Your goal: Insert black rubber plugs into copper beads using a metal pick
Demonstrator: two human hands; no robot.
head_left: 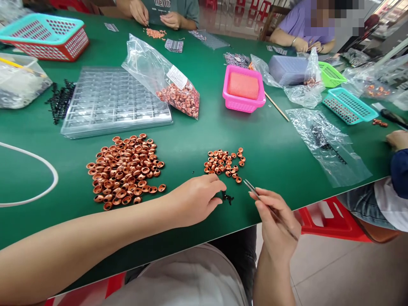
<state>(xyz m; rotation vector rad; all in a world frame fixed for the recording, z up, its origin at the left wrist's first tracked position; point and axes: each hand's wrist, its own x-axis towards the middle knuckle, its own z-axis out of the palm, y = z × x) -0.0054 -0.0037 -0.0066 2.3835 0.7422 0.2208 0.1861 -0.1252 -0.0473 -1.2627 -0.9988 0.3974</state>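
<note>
My left hand [202, 199] is bent over the front of the table, thumb and index finger curled around the near end of a small black part [227, 198]. Just beyond those fingers lies a small group of copper-coloured cup-shaped pieces [219, 161]. My right hand [277, 219] grips metal tweezers [270, 208], whose tips point toward this group and are apart from it. A larger heap of the same copper cups [124, 170] spreads on the table beyond my left forearm.
Stacked clear trays [111, 102], a bag of copper pieces [180, 93], black strips [60, 100] and a pink basket [244, 104] stand farther back. A clear bag [331, 148] lies right. A white cable [47, 163] curves at left. Other people sit around the green table [191, 131].
</note>
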